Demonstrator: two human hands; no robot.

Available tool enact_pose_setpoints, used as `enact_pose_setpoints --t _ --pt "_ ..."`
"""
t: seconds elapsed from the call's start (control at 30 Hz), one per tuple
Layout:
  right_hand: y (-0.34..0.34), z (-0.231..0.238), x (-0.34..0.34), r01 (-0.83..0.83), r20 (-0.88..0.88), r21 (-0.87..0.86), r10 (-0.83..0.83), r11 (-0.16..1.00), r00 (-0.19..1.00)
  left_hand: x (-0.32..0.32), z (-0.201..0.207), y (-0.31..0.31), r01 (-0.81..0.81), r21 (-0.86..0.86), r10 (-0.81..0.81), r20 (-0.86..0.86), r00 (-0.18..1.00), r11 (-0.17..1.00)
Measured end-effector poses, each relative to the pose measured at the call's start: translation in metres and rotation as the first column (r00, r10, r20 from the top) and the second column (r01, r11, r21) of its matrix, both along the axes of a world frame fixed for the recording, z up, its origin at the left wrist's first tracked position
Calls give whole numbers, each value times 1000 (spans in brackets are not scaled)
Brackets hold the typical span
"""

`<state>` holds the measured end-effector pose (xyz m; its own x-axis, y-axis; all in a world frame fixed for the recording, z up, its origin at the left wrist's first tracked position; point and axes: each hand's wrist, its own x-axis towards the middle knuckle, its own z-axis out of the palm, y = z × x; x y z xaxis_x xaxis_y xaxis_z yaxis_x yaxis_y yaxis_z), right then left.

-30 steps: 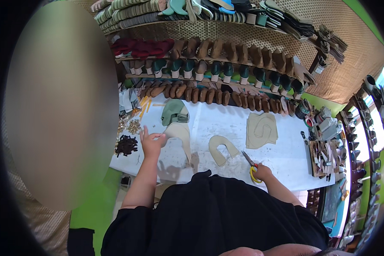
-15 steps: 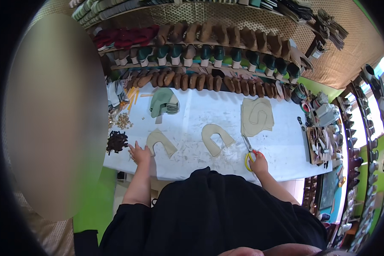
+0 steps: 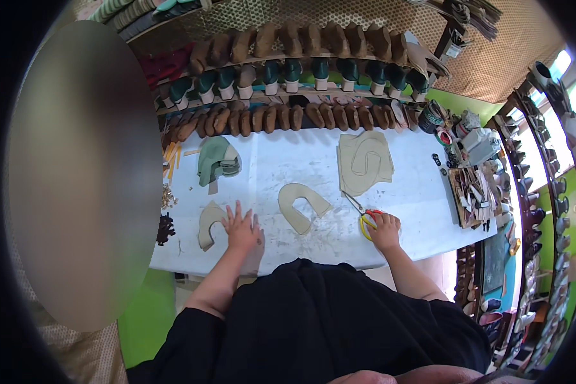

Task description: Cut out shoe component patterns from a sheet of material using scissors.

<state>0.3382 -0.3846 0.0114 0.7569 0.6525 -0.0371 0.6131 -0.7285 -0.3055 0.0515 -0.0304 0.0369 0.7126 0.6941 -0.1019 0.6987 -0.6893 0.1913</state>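
My left hand (image 3: 241, 232) lies with fingers spread over the right part of a beige U-shaped piece (image 3: 209, 221), covering one arm of it. My right hand (image 3: 385, 232) is closed around the red handle of the scissors (image 3: 367, 225); their yellow loop hangs free and the blades point away to the left. The blade tips reach the near edge of a beige sheet stack (image 3: 350, 181) with a curved outline on top. Between my hands rests a second beige U-shaped piece (image 3: 290, 211), touched by neither.
Green cut pieces (image 3: 210, 157) are stacked at the far left, near yellow strips (image 3: 170, 160). Small metal bits and a dark pile (image 3: 165, 229) lie at the left edge. Rows of shoe lasts (image 3: 269, 118) line the back. A crowded tool box (image 3: 470, 198) stands at the right edge.
My left hand has moved right, from beside the dark pile onto the left U-shaped piece. The scissors have turned, their blades now leaning further left. The whole view has shifted.
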Motion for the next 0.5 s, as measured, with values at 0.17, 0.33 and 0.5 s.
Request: enact_pose_setpoints --t 0.17,0.33,0.5 --pt "-19 -13 -3 20 176 -50 -10 999 984 43 -20 -7 23 -48 -24 -4 1000 999" --pt "-22 -20 8 79 6 -152 -79 985 997 93 -16 2 9 -103 -11 -23 1000 995" --pt "-24 -25 10 61 -9 -142 -63 988 998 134 -20 10 2 -129 -8 -43 999 992"
